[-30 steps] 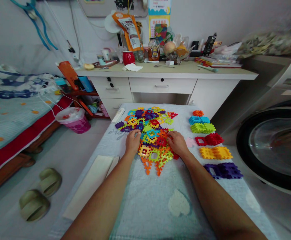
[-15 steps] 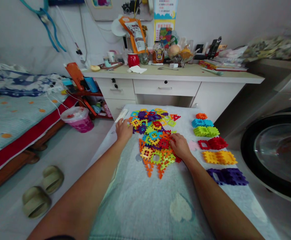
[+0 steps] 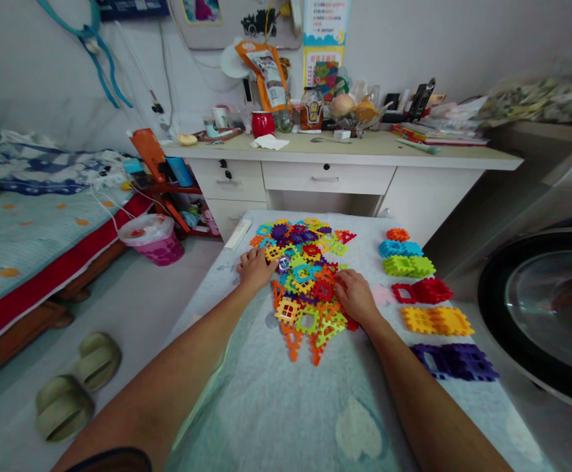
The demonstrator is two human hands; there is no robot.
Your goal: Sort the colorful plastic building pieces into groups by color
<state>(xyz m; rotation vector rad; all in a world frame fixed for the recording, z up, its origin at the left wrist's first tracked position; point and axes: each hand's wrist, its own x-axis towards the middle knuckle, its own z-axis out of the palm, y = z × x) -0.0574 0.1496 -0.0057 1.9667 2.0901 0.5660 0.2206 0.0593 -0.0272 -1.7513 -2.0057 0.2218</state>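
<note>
A heap of flat, notched plastic building pieces (image 3: 303,270) in mixed colours lies on the cloth-covered table. My left hand (image 3: 255,269) is at the heap's left edge, palm down with fingers apart, its tips beside a yellow piece (image 3: 272,254) and a purple piece (image 3: 284,263). On the right edge rests my right hand (image 3: 357,295), fingers spread and slightly bent, touching pieces near a red square (image 3: 323,290); some fingertips are hidden. To the right runs a column of colour groups: orange (image 3: 398,234), blue (image 3: 400,248), green (image 3: 409,265), red (image 3: 430,290), yellow (image 3: 437,320) and purple (image 3: 455,362).
A white strip-like object (image 3: 238,235) lies at the table's far left corner. Behind stands a cluttered desk (image 3: 354,178). The washing machine (image 3: 551,308) is at right; a bed (image 3: 44,229), a pink bucket (image 3: 152,244) and slippers (image 3: 64,406) are at left.
My left hand has shifted right and a little nearer, along the heap's left edge. My right hand stays at the right edge. The view has tilted up slightly.
</note>
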